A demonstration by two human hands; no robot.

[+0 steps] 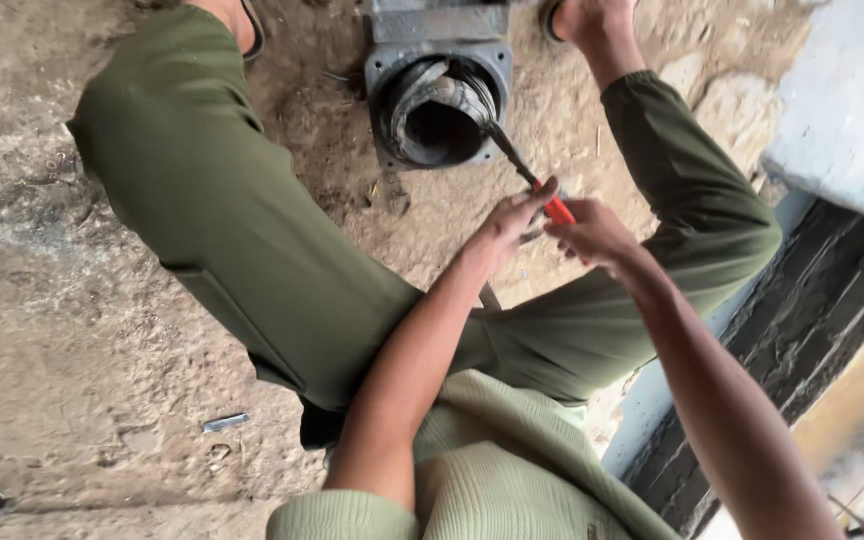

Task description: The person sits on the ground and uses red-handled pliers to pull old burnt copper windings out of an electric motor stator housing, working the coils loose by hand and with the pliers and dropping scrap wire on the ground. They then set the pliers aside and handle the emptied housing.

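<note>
At twelve o'clock sits the grey motor housing [439, 95], between my feet. My left hand [508, 225] and right hand [592, 232] both clench the red-handled pliers [537, 185], nose biting its winding; a slip could gouge knuckles.

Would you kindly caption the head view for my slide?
Both hands, left and right, grip red-handled pliers pulling at a grey metal housing.

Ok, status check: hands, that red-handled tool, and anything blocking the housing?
Left hand and right hand both gripping red-handled pliers. Pliers' tip at metal strip in round housing. Housing between feet, nothing blocking.
</note>
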